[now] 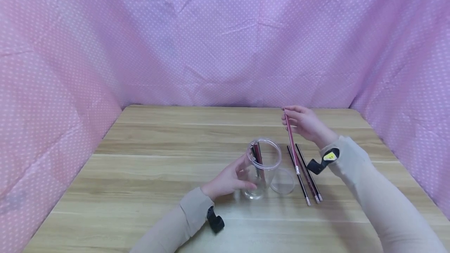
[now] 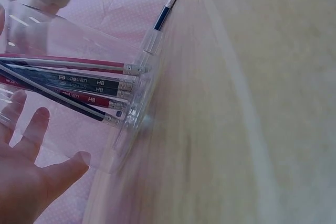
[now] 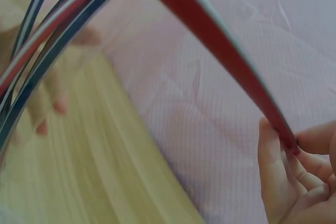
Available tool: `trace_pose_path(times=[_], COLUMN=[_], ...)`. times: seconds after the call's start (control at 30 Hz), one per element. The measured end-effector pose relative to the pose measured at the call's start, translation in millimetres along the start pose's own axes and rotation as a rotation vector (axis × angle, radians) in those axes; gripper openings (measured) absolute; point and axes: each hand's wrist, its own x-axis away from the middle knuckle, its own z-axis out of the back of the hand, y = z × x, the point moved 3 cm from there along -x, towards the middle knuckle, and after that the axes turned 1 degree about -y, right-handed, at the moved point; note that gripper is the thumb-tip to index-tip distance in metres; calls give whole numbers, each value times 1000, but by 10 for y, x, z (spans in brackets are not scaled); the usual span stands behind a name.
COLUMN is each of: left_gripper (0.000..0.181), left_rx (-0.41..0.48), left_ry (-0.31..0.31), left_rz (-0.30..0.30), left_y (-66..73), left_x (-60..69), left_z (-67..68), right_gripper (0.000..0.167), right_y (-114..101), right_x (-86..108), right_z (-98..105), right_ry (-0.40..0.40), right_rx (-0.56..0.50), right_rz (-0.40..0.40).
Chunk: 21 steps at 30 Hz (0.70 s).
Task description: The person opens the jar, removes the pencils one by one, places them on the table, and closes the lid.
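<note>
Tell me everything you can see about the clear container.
The clear container is round and see-through, apparently plastic, with an open mouth and thick rim. The left hand grips its side, holding it roughly upright at the wooden table; whether its base sits flat is unclear. Inside lean red and dark pencils, metal-banded ends toward its base.

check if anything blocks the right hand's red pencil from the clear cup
Nothing visible stands between the red pencil, held in the right hand, and the open mouth of the clear cup; the left hand grips its side.
</note>
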Motion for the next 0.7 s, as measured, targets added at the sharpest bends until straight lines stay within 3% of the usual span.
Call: trace_pose_path(times=[0.07,0.3,0.7], left_gripper=[96,96,98], left_rx=[-4,-17,-20], left_ry=[0,6,16], left_rz=[-3,1,32], left_y=[-1,-14,-45], left_x=[-4,4,-2], left_z=[5,7,13], right_gripper=[9,49,53], right_y=[88,399,553], right_x=[29,105,169], right_z=[79,309,812], right_ry=[11,45,92], right_rx=[40,243,490], right_rz=[-12,-22,1])
